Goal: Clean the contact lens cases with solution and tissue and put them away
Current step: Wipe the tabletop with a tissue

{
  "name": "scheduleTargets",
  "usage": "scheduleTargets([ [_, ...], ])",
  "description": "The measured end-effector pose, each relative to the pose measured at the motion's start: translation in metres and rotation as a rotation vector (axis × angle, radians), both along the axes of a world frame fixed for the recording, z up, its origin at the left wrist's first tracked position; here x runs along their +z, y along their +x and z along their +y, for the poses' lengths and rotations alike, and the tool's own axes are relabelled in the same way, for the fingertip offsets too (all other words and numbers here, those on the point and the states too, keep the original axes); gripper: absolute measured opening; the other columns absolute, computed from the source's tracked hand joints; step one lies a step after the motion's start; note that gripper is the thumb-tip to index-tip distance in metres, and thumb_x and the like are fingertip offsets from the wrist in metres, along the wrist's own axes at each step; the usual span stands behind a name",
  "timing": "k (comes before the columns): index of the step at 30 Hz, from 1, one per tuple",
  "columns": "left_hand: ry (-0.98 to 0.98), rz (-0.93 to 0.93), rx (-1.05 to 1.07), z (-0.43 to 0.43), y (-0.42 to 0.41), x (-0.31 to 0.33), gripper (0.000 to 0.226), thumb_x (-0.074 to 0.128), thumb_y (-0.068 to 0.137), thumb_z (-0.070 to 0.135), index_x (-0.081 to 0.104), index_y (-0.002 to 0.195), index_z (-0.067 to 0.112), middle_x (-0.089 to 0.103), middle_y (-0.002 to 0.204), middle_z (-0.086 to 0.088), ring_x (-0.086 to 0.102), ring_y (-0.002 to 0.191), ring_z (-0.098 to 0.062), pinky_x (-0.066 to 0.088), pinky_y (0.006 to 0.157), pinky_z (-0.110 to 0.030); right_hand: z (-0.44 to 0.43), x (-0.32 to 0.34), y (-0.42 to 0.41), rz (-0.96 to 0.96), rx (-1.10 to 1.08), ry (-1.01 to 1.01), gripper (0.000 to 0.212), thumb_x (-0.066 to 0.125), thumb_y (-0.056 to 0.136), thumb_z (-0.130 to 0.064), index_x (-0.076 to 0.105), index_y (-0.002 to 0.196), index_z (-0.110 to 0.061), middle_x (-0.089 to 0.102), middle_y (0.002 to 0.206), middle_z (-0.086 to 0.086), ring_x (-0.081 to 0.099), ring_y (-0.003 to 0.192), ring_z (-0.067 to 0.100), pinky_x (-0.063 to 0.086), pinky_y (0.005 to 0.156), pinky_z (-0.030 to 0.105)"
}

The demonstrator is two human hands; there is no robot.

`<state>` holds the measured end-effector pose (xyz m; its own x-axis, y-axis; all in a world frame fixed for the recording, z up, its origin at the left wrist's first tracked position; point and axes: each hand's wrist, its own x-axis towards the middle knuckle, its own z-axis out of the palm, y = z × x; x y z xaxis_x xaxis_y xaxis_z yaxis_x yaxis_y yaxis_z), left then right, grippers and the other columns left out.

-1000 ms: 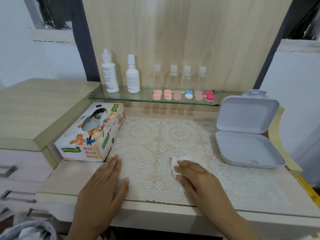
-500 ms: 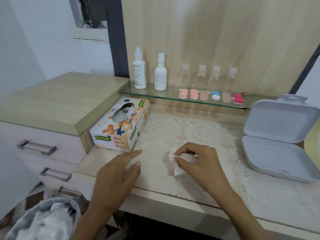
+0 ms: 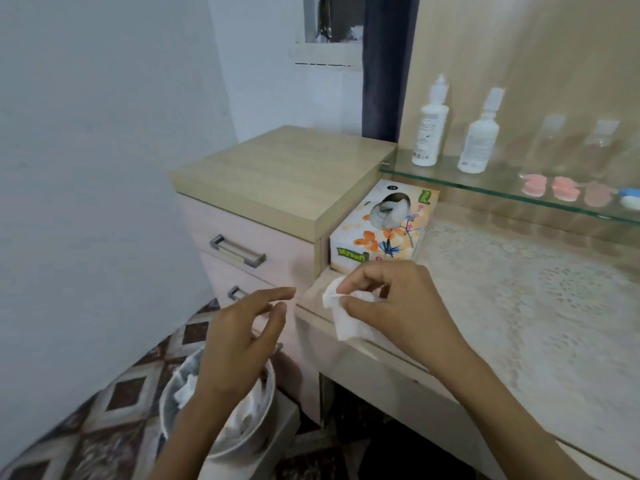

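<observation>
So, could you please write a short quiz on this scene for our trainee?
1. True or false: the right hand pinches a white tissue.
2. What lies in the bin below the left hand? A. crumpled white paper B. lens cases C. bottles
3. How many opaque white bottles stand on the glass shelf?
Key: 1 true; 2 A; 3 two.

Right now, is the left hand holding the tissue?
No, the right hand pinches the tissue, while the left hand is open and holds nothing.
</observation>
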<state>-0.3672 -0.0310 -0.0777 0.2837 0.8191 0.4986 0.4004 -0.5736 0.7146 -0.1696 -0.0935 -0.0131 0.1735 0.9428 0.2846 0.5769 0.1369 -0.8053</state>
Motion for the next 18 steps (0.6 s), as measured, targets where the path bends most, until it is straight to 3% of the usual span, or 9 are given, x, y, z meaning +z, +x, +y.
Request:
scheduleTargets([
  [2, -0.036, -0.015, 0.064, 0.006, -0.023, -0.005, 0.025, 0.049, 0.087, 0.036, 0.069, 0.103, 0.033, 0.070, 0.093, 0.022, 0.061, 0.073, 0.006, 0.050, 0.065, -0.020, 0.014, -0.002, -0.022, 0.017, 0.048, 0.001, 0.009, 0.077, 0.072, -0.016, 0.074, 0.073, -0.024, 0.070, 0.074, -0.007, 0.059, 0.071, 0.004, 0.046, 0.062, 0.019],
  [6, -0.092, 0.010, 0.163, 0.020, -0.071, -0.020, 0.024, 0.051, 0.088, 0.027, 0.069, 0.102, 0.029, 0.070, 0.097, 0.019, 0.065, 0.086, 0.001, 0.052, 0.076, -0.021, 0.040, -0.011, -0.066, 0.073, 0.168, 0.020, 0.008, 0.078, 0.072, -0.010, 0.074, 0.073, -0.017, 0.069, 0.070, -0.006, 0.057, 0.063, 0.001, 0.041, 0.057, 0.011],
  [10, -0.135, 0.026, 0.246, 0.027, -0.109, -0.040, 0.019, 0.057, 0.090, 0.015, 0.070, 0.101, 0.024, 0.070, 0.096, 0.016, 0.064, 0.087, 0.003, 0.051, 0.075, -0.014, 0.067, -0.039, -0.110, 0.019, 0.235, -0.038, 0.009, 0.076, 0.074, -0.009, 0.072, 0.073, -0.018, 0.068, 0.072, -0.007, 0.062, 0.069, 0.006, 0.045, 0.063, 0.012],
  [13, -0.197, 0.033, 0.287, 0.030, -0.132, -0.059, 0.026, 0.052, 0.085, 0.028, 0.070, 0.103, 0.024, 0.070, 0.096, 0.017, 0.064, 0.087, 0.003, 0.052, 0.075, -0.019, 0.086, -0.071, -0.137, -0.043, 0.241, -0.101, 0.008, 0.075, 0.075, -0.011, 0.072, 0.075, -0.017, 0.068, 0.072, -0.009, 0.061, 0.067, 0.002, 0.047, 0.064, 0.012],
  [18, -0.234, 0.077, 0.348, 0.040, -0.162, -0.098, 0.021, 0.055, 0.086, 0.024, 0.070, 0.100, 0.028, 0.067, 0.093, 0.024, 0.063, 0.085, 0.007, 0.052, 0.074, -0.018, 0.119, -0.138, -0.166, -0.193, 0.188, -0.255, 0.011, 0.072, 0.077, -0.018, 0.067, 0.072, -0.027, 0.065, 0.074, -0.012, 0.061, 0.072, 0.004, 0.056, 0.072, 0.033],
])
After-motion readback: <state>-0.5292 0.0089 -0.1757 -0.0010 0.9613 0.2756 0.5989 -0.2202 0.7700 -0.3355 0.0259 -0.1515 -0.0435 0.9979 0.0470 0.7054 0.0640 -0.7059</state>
